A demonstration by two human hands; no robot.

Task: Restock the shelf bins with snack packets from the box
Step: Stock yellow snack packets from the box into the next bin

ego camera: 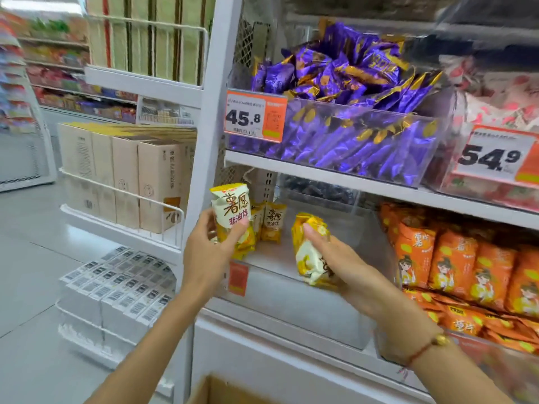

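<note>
From over the person's shoulder, the head view shows the trouble spot plainly: the clear bin [291, 275] on the lower shelf is almost bare, with only a few yellow packets [271, 221] standing at its back left, so anything dropped in loose is likely to topple them or land flat and face down. The left hand [204, 252] pinches an upright yellow-and-white packet [232, 217] by its lower half, just in front of the bin's left edge; a loose grip there could let it slide off the front lip. The right hand [332, 258] curls round a second packet [312, 252], crumpled and tilted, held above the bin's floor; squeezing harder may crush the contents. The cardboard box [221, 393] sits below, near both forearms, only its corner showing.
</note>
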